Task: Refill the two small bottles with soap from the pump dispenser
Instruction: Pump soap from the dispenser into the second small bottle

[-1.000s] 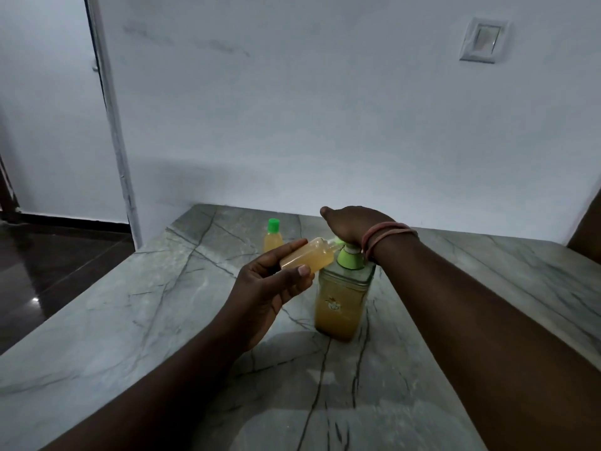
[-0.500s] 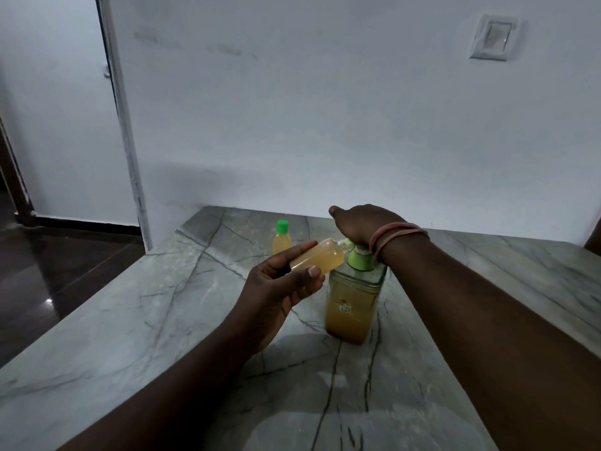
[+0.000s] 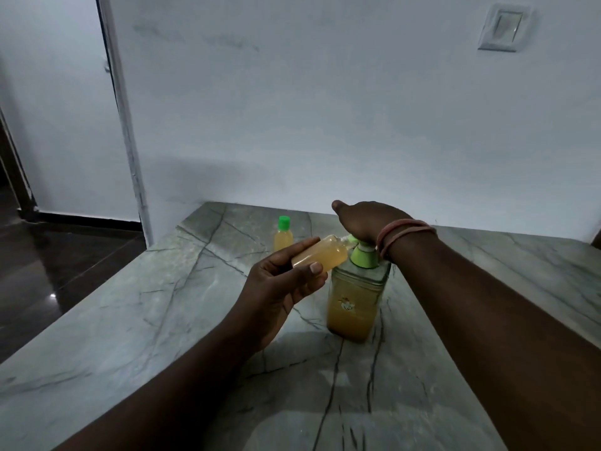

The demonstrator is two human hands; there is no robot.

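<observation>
A square clear pump dispenser [image 3: 354, 304] of amber soap with a green pump top stands on the grey marble counter [image 3: 162, 320]. My right hand [image 3: 364, 219] lies palm-down on the pump head. My left hand [image 3: 283, 288] holds an uncapped small bottle [image 3: 320, 255] of yellow soap, tilted nearly flat, its mouth at the pump's nozzle. The second small bottle [image 3: 283, 234], with a green cap on, stands upright behind, near the wall.
A white wall runs along the back of the counter with a switch plate [image 3: 504, 27] high on the right. The counter's left edge drops to a dark glossy floor [image 3: 48, 281]. A white door frame [image 3: 123, 125] stands at the left.
The view has drifted slightly, so everything sits a little further right in frame. Both hands keep their grip and pose at the pump.
</observation>
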